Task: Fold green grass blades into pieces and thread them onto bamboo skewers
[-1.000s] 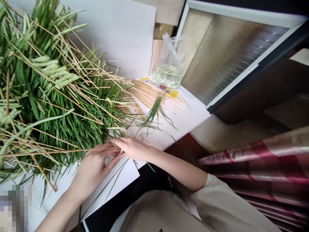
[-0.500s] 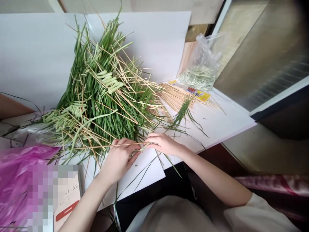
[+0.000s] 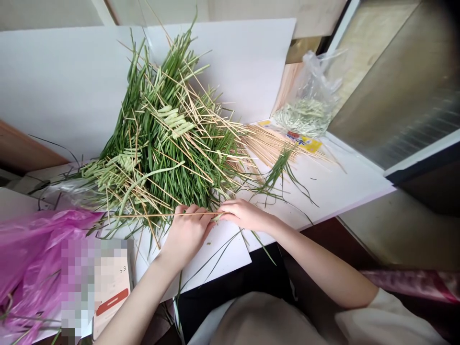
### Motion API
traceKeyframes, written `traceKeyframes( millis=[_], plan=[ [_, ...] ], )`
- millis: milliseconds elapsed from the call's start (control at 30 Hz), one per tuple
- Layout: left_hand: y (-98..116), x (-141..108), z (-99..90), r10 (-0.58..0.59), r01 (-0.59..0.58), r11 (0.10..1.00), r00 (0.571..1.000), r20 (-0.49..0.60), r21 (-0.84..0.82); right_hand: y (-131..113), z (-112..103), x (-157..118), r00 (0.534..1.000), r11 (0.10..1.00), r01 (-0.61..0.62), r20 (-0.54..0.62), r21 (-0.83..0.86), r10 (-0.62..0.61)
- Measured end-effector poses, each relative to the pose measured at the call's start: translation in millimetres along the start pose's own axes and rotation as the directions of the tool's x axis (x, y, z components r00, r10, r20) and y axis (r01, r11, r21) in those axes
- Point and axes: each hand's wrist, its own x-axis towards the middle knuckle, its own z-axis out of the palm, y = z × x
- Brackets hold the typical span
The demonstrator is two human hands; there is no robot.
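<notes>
Tan: see thin stick (image 3: 147, 215), set nearly level between 9 o'clock and the meeting fingertips, taken as dial centre; 12 taken as straight ahead. Right at dial centre: pale stem (image 3: 217, 218), mostly covered.

Of left hand (image 3: 189, 231): fingers bent and bunched under the crossing stick, thumb drawn up below, pinching the stem narrowly. Of right hand (image 3: 245, 214): thumb and fingertips closed narrowly at the stick's end. Cannot tell which fingertips bear on the stem.

Method (judgement): reads as close two-handed work on stem and stick. Best to brace the stem near the contact, meet it squarely, press slowly with slight twist to avoid splitting. Mind any fingertip in line with the stick's end. Guard the long free length at 9 against snagging in the heap.

Outward: between 10 and 11, nearby, heap of greens (image 3: 168, 170); on it, at 11, row of pale pieces (image 3: 176, 121). At 1, fanned sticks (image 3: 268, 143); at 2, leaf tuft (image 3: 278, 167); farther, between 1 and 2, clear bag (image 3: 312, 91) of pale strips. At 8, phone-like screen (image 3: 112, 301); beyond, toward 9, magenta bag (image 3: 46, 254). Under most items: white tabletop (image 3: 338, 187).
</notes>
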Motion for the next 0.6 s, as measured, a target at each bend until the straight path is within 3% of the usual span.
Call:
traceKeyframes(
  millis=[133, 267, 333, 433, 500, 600],
  plan=[
    [1, -1, 3.2, -0.036, 0.034, 0.997, 0.999, -0.032, -0.064, 0, 0, 1, 0.999, 1.000, 0.030, -0.035, -0.004, -0.030],
    [-2, -4, 5.0, -0.073, 0.070, 0.921, 0.997, 0.006, -0.383, 1, 5, -5, 0.990, 0.994, 0.100, -0.100, -0.040, -0.103],
    [-3, -6, 5.2, -0.094, 0.110, 0.785, 0.994, 0.059, -0.610, 3, 9, -11, 0.981, 0.987, 0.135, -0.128, -0.082, -0.145],
    [-1, -7, 5.4, -0.130, 0.266, 0.471, 0.964, 0.231, -0.842, 6, 16, -20, 0.966, 0.967, 0.185, -0.147, -0.175, -0.211],
    [2, -7, 6.1, -0.138, 0.367, 0.275, 0.930, 0.341, -0.889, 8, 18, -23, 0.956, 0.945, 0.214, -0.146, -0.249, -0.255],
    [7, -11, 7.5, -0.132, 0.418, 0.142, 0.906, 0.401, -0.897, 7, 20, -25, 0.936, 0.899, 0.270, -0.124, -0.344, -0.328]
  ],
)
